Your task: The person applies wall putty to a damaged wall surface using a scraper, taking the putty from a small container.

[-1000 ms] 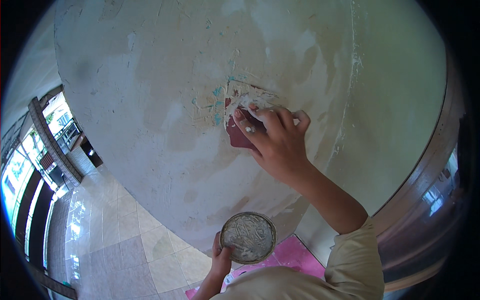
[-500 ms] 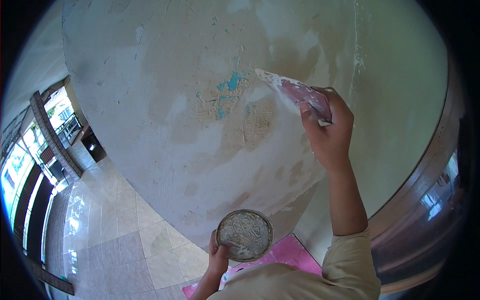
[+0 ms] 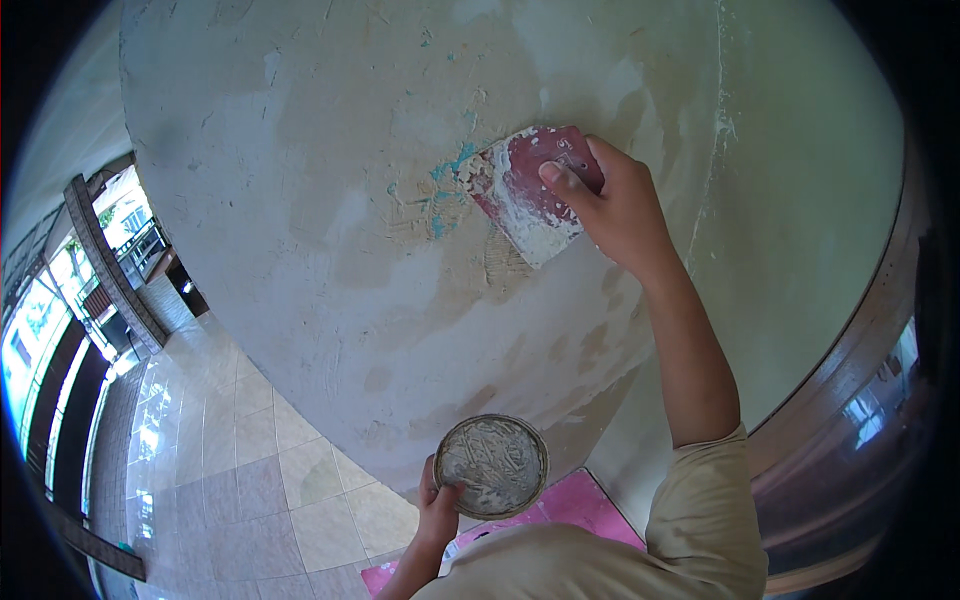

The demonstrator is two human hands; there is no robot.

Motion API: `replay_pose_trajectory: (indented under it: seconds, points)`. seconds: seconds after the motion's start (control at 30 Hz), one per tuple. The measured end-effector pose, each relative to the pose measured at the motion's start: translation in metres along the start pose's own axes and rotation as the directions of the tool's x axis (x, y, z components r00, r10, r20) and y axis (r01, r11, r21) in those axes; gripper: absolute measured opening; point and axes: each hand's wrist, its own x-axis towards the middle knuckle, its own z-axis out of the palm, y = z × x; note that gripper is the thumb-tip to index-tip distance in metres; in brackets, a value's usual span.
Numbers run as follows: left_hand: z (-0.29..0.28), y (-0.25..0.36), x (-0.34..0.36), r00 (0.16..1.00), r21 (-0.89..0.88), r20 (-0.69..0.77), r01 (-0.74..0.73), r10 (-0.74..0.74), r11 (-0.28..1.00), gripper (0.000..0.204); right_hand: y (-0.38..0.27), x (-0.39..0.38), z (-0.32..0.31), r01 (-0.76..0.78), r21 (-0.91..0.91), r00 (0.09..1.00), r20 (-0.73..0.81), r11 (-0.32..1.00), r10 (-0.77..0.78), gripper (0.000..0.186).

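Note:
My right hand (image 3: 615, 205) grips a dark red putty scraper (image 3: 545, 175), thumb on its face. White putty coats the scraper's wide blade end, which lies at the wall over a rough patch. Around that blade the wall (image 3: 330, 250) shows blue flecks (image 3: 440, 190), ridged filler and damp-looking brown areas. Lower down, my left hand (image 3: 438, 510) holds a round, shallow tin (image 3: 492, 467) by its left rim, the thumb over the edge. Greyish-white putty with streaked marks covers the inside of the tin.
A pink board or sheet (image 3: 590, 510) lies below, beside my body. Glossy floor tiles (image 3: 240, 450) stretch to the left, toward a pillar (image 3: 115, 265) and a bright opening. At the right, a pale green wall (image 3: 800, 200) meets a brown, shiny curved surface (image 3: 850, 420).
The scraper has moved left and turned from nearly edge-on to flatter, now covering part of the rough patch. My left hand and the tin have hardly shifted.

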Motion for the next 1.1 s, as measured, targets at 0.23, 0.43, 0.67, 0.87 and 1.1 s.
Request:
replay_pose_trajectory:
  seconds: [0.23, 0.43, 0.67, 0.87, 1.1]
  points:
    - [-0.001, 0.006, 0.001, 0.997, 0.095, 0.067, -0.034, 0.027, 0.995, 0.044, -0.011, -0.004, -0.004, 0.102, 0.066, 0.995, 0.008, 0.993, -0.102, 0.036]
    - [-0.002, -0.001, -0.002, 1.0, 0.003, 0.011, 0.009, -0.009, 1.0, 0.044, -0.012, 0.005, -0.002, 0.077, -0.06, 0.997, 0.003, 0.995, -0.077, 0.034]
    - [0.0, 0.003, -0.002, 1.0, 0.043, 0.004, -0.014, 0.014, 0.999, 0.045, -0.012, -0.002, -0.015, 0.157, -0.108, 0.988, 0.019, 0.982, -0.156, 0.033]
    - [0.005, 0.01, -0.007, 1.0, 0.02, -0.001, -0.027, 0.027, 0.999, 0.048, 0.008, -0.065, -0.028, 0.138, 0.336, 0.978, -0.195, 0.932, -0.074, 0.034]
    - [0.022, 0.034, -0.011, 0.98, 0.064, 0.134, -0.156, 0.146, 0.986, 0.05, 0.057, -0.166, -0.027, -0.389, 0.822, 0.899, 0.24, 0.415, 0.367, 0.04]
